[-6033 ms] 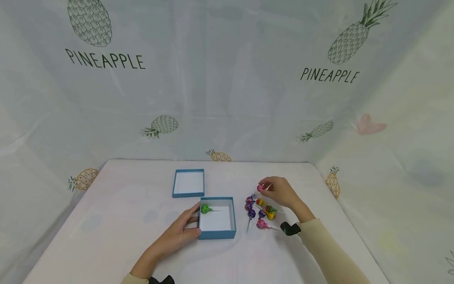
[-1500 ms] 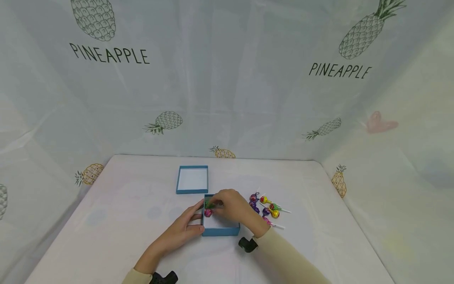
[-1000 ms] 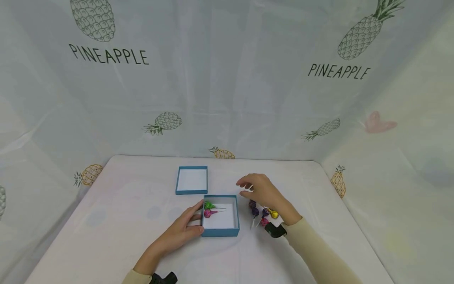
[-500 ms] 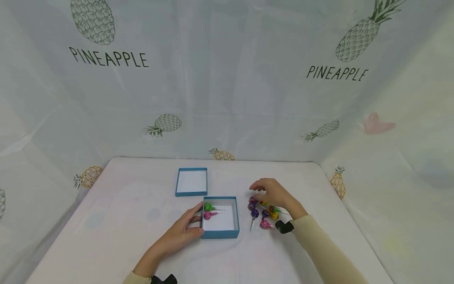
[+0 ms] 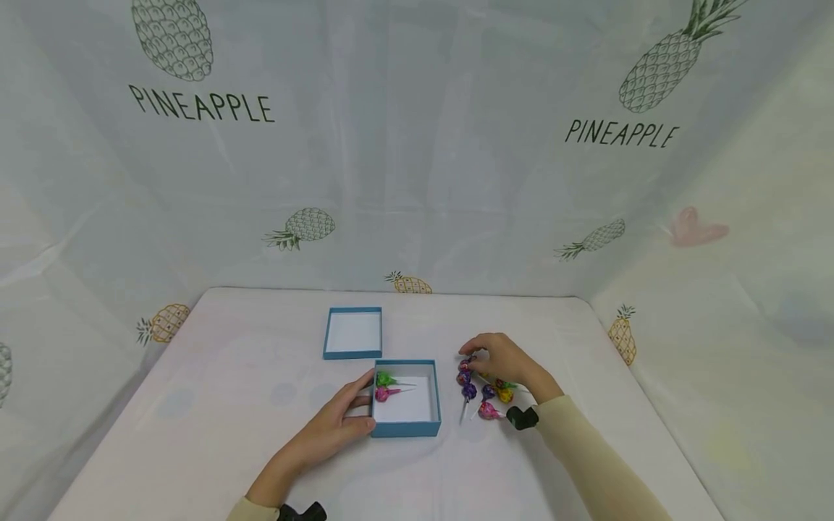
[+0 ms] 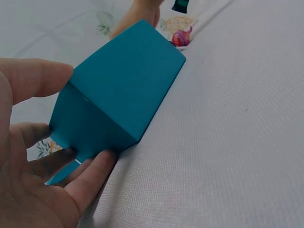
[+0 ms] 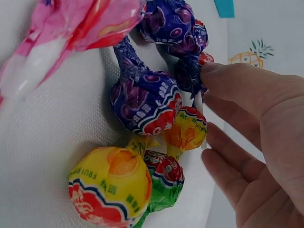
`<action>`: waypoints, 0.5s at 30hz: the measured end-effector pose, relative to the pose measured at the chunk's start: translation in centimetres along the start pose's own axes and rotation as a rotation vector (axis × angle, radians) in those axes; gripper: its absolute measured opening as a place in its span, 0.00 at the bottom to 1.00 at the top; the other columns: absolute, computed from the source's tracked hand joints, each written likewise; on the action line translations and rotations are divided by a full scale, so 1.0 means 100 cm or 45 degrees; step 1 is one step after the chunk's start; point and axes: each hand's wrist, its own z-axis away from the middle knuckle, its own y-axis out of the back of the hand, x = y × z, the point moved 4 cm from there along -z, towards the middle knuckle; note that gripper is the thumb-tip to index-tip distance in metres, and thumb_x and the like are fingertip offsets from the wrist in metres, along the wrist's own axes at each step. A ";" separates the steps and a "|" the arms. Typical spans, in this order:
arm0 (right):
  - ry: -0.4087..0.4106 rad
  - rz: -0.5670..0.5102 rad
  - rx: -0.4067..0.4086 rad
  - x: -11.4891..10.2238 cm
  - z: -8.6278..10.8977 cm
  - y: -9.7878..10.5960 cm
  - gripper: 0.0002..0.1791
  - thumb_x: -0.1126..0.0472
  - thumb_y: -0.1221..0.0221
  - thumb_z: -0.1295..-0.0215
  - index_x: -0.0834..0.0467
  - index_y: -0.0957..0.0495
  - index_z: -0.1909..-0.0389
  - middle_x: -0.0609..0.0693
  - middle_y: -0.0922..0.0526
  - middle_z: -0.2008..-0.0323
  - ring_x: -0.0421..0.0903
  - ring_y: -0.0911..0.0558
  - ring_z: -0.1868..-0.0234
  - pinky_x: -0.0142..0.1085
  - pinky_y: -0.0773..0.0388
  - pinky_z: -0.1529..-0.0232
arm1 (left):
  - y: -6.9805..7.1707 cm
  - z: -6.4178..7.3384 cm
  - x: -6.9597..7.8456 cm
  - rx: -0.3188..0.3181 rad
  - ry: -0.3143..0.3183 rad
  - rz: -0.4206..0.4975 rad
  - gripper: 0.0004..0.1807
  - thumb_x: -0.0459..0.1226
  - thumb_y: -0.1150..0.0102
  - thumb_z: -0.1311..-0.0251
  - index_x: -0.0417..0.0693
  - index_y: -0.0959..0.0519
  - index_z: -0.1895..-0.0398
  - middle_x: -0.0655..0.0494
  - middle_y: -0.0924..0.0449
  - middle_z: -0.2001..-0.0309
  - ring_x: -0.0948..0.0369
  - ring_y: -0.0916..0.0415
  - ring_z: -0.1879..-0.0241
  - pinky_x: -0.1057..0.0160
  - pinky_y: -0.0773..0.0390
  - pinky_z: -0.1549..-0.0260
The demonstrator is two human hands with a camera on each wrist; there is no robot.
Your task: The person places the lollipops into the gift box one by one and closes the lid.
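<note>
The blue box stands on the table in the head view. A green lollipop and a pink lollipop lie inside along its left wall, sticks pointing right. My left hand rests against that wall, thumb at the near corner; the left wrist view shows its fingers along the box. To the right, my right hand reaches into a loose group of lollipops. There its thumb and fingers pinch a dark purple lollipop, partly hidden by the thumb.
Around the right hand lie other lollipops: a pink one, a yellow one and several purple ones. The box's shallow lid lies open side up behind the box. A patterned cloth hangs behind the table.
The right hand has carried a pink lollipop into the box, laid it below the green one and let go. It has returned to the group and taken hold of a purple lollipop.
</note>
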 end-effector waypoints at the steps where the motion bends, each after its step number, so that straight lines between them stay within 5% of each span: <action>1: -0.011 -0.006 -0.005 0.001 0.000 0.000 0.13 0.65 0.31 0.29 0.56 0.12 0.45 0.50 0.12 0.47 0.52 0.16 0.43 0.55 0.20 0.37 | 0.000 0.000 0.000 0.001 0.004 -0.002 0.46 0.42 0.36 0.26 0.61 0.50 0.12 0.44 0.48 0.16 0.42 0.38 0.22 0.77 0.29 0.42; 15: -0.036 0.105 -0.050 0.003 -0.001 -0.004 0.12 0.60 0.31 0.28 0.54 0.11 0.47 0.45 0.13 0.53 0.42 0.18 0.53 0.44 0.16 0.46 | 0.000 -0.001 -0.002 0.012 0.001 -0.025 0.46 0.43 0.36 0.26 0.61 0.50 0.12 0.44 0.47 0.17 0.42 0.37 0.23 0.69 0.26 0.38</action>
